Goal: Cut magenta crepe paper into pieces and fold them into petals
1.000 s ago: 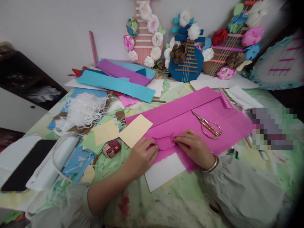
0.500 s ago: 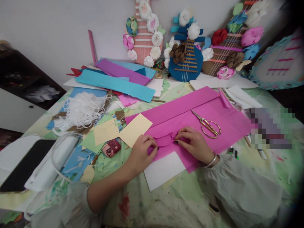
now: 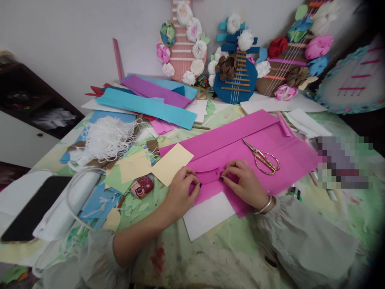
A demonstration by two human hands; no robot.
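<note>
A narrow strip of pink crepe paper [image 3: 208, 176] stretches between my two hands, its edge gathered and crinkled near the right fingers. My left hand [image 3: 184, 188] pinches its left end. The other end is pinched between thumb and fingers of my right hand [image 3: 243, 180]. Beneath lies a large sheet of pink crepe paper [image 3: 288, 160], folded along its far side. Gold-handled scissors [image 3: 261, 157] rest on that sheet, just beyond my right hand. A white card [image 3: 209, 216] sits partly under the pink sheet, nearer to me. Beside my left hand is a cream paper piece [image 3: 173, 163].
White string [image 3: 108, 138] is heaped at the left, behind green and cream paper scraps. A black phone [image 3: 37, 208] and a white power strip [image 3: 67, 206] lie far left. Folded blue crepe paper [image 3: 147, 108] and a blue paper lute [image 3: 233, 84] are at the back.
The strip between my hands has gone from a sagging curve to a flatter, tauter shape. Both hands keep their pinch in nearly the same place.
</note>
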